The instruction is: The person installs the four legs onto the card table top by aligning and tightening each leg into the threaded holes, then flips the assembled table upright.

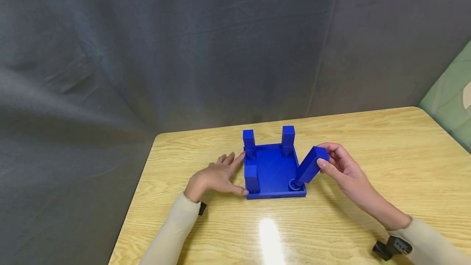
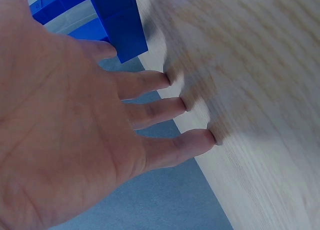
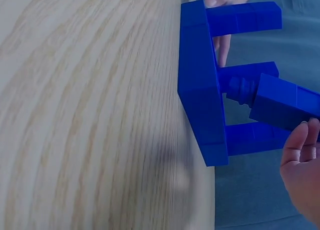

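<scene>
A square blue tray-like base (image 1: pixel 276 171) with a low rim lies on the table, three blue square legs standing upright at its corners: far left (image 1: pixel 249 140), far right (image 1: pixel 288 137) and near left (image 1: pixel 252 177). At the near right corner is a round socket (image 1: pixel 294 185). My right hand (image 1: pixel 344 171) pinches the upper end of a fourth blue leg (image 1: pixel 310 166), tilted over that corner. The right wrist view shows a threaded end (image 3: pixel 241 90) on this leg. My left hand (image 1: pixel 220 175) lies spread beside the base's left side, its fingers straight and touching the edge.
The wood-grain table (image 1: pixel 386 146) extends around the base on all sides. A dark grey curtain (image 1: pixel 228 52) hangs behind and to the left of it. At the far right is a green patterned surface (image 1: pixel 450 93).
</scene>
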{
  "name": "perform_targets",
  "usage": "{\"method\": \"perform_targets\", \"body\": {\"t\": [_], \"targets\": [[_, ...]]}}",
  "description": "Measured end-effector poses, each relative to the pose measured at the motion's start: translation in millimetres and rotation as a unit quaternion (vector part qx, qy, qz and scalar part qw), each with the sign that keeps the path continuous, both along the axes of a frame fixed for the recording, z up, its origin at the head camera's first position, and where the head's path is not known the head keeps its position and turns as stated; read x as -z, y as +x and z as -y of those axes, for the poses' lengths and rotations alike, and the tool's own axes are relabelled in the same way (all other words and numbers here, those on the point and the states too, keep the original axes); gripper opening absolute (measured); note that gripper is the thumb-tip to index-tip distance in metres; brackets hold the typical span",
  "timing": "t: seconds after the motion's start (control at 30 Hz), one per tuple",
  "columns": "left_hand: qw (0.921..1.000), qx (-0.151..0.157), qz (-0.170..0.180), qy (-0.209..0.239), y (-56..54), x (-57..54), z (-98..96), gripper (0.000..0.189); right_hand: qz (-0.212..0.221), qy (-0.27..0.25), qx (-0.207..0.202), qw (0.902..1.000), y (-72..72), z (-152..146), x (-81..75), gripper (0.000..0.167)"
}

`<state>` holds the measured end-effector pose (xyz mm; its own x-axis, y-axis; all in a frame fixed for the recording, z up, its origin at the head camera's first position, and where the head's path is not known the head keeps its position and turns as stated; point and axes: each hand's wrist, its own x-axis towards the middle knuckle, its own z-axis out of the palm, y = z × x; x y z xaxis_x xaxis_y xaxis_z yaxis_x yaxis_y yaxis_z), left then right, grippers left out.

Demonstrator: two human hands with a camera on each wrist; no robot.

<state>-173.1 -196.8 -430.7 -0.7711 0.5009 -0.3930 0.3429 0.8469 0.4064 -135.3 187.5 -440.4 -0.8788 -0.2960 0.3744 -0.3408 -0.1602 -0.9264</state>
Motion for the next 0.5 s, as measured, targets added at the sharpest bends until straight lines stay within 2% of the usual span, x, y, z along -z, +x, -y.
{"method": "perform_targets", "body": {"t": [0.2,0.5], "targets": [[1.0,0.001,0.0,0.0,0.0,0.1,0.3,0.12,-0.001,0.013,-0.009,0.9999,-1.5,6,4.3,0.032],[1.0,0.003,-0.002,-0.004,0.1,0.0,0.0,0.12,-0.04,0.091,0.013,0.995,1.3,12,8.1,0.034]]}}
